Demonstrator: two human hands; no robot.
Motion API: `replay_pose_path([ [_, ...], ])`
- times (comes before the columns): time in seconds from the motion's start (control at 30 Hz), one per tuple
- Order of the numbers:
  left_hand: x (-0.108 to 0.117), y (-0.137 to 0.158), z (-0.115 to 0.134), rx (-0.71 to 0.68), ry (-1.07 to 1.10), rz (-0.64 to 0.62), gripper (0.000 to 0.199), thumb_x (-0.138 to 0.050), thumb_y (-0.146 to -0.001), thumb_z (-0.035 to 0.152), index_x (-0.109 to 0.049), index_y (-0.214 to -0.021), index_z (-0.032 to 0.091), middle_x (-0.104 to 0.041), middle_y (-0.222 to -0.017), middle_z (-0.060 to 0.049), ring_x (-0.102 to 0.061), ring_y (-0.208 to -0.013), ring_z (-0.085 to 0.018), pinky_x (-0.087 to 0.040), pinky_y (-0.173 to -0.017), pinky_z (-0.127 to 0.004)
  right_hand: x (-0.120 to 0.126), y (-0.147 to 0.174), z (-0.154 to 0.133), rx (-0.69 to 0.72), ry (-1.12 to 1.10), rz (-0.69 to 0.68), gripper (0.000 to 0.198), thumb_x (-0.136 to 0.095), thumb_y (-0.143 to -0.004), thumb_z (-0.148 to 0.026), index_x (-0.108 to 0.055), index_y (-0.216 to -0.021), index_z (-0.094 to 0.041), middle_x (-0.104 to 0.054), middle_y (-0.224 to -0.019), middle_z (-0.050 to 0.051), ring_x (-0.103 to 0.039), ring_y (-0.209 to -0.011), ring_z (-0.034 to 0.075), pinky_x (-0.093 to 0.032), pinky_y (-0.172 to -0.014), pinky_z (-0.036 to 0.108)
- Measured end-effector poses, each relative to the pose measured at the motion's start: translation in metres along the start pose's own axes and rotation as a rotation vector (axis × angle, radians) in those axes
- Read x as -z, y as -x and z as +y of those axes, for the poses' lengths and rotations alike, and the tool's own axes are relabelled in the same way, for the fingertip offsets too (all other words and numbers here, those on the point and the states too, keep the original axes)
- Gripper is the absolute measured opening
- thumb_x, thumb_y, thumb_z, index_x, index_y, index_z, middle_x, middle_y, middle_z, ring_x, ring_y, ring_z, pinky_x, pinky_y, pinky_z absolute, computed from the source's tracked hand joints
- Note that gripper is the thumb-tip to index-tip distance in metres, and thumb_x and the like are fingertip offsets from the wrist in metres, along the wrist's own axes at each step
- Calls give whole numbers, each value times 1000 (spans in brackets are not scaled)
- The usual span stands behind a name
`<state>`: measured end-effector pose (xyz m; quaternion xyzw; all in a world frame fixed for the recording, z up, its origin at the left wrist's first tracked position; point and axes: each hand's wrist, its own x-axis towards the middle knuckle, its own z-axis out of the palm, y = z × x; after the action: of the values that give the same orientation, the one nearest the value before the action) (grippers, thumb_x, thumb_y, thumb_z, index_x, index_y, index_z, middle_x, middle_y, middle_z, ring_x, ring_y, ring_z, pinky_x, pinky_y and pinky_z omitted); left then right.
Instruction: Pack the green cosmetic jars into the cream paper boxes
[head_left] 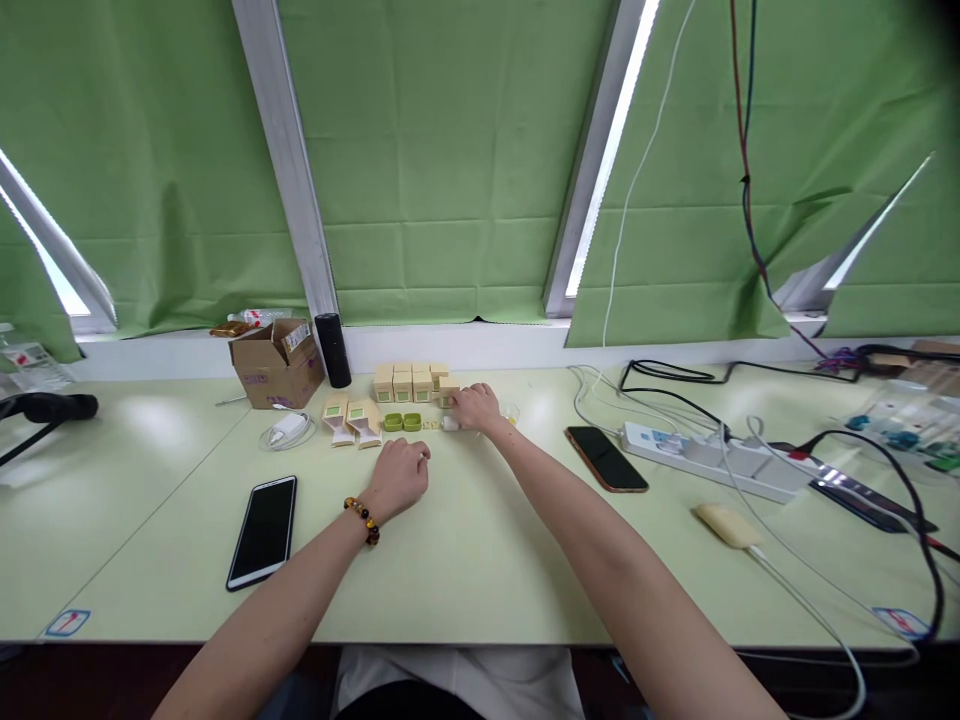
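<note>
My right hand (478,408) reaches to the right end of a row of small beige boxes (403,385), its fingers closed on the side of a small beige box (447,386) there. A little white cylinder (450,424) stands just below those fingers. My left hand (400,474), with a beaded bracelet (363,520) at the wrist, rests on the table with its fingers curled in; nothing shows in it. Beyond it are two green square cups (403,422) and some tiny yellowish pieces (430,425). Two opened beige cartons (351,420) lie to their left.
A cardboard box (277,362) and a black cylinder (333,350) stand at the back left, near a white charger (288,428). One phone (262,530) lies left, another phone (606,459) right. Farther right, cables surround a power strip (705,460). A clear round item (510,412) is partly hidden.
</note>
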<state>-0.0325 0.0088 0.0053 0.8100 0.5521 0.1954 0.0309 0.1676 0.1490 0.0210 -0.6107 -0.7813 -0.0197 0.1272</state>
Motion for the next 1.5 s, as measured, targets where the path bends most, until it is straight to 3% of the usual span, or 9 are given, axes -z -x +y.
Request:
replay_pose_path([
  [0.3, -2, -1, -2, 5, -7, 3, 29, -47, -92, 15, -73, -103, 18, -72, -95, -11, -63, -98, -27, -45, -91, -39, -4, -17, -8, -19, -55, -70, 37, -35, -104, -32, -60, -129, -23, -70, -132, 12, -50, -134, 30, -22, -116, 52],
  [0.57, 2, 0, 2, -10, 9, -9, 29, -47, -93, 15, -74, -104, 18, -72, -93, -12, -63, -97, -28, -45, -91, -41, 1, -11, -15, -39, -90, -64, 39, -31, -106, -35, -57, -130, -18, -67, -138, 15, -46, -141, 31, -18, -120, 54],
  [0.7, 1, 0, 0, -14, -15, -16, 31, -46, -92, 15, -74, -104, 18, -72, -92, -12, -63, -96, -27, -45, -91, -41, 14, 14, -24, -23, -78, 62, 36, -33, -105, -30, -57, -130, -18, -61, -142, 17, -41, -144, 31, -19, -120, 50],
  [0.8, 0, 0, -1, -20, -32, -12, 31, -46, -92, 15, -75, -104, 18, -73, -92, -12, -64, -96, -28, -45, -90, -41, 16, 49, -37, -9, -64, 120, 35, -34, -104, -26, -59, -126, -15, -65, -131, 21, -52, -130, 35, -32, -110, 49],
  [0.93, 0, -2, -5, -39, -52, 0, 30, -47, -95, 20, -76, -101, 18, -73, -93, -14, -63, -98, -29, -43, -89, -42, 4, 107, -52, 80, -38, 8, 25, -45, -101, -32, -66, -107, -19, -74, -100, 16, -68, -95, 31, -44, -86, 42],
  [1.03, -1, -4, -7, -54, -75, 10, 33, -45, -96, 20, -77, -96, 18, -74, -91, -14, -62, -99, -30, -42, -90, -42, -4, 138, -55, 124, -37, -23, 20, -48, -101, -32, -65, -103, -22, -74, -104, 12, -69, -96, 28, -44, -78, 35],
  [1.2, 0, -6, -13, -44, -104, 8, 38, -43, -97, 20, -77, -80, 19, -73, -82, -14, -60, -98, -31, -40, -91, -44, -1, 146, -54, 129, -66, -48, 19, -46, -102, -29, -64, -101, -23, -74, -107, 9, -68, -97, 24, -41, -72, 32],
  [1.33, 11, -13, -28, 31, -131, 82, 30, -49, -95, 21, -78, -103, 18, -75, -99, -16, -59, -108, -34, -38, -96, -45, 2, 143, -52, 133, -84, -46, 17, -47, -102, -28, -63, -101, -23, -74, -105, 8, -68, -97, 24, -39, -70, 30],
  [1.5, 32, -32, -57, 158, -159, 127, 34, -57, -90, 22, -71, -121, 19, -73, -106, -16, -51, -117, -38, -34, -96, -45, 3, 144, -50, 147, -106, -58, 16, -48, -101, -26, -64, -99, -22, -73, -103, 7, -67, -93, 21, -34, -67, 29],
])
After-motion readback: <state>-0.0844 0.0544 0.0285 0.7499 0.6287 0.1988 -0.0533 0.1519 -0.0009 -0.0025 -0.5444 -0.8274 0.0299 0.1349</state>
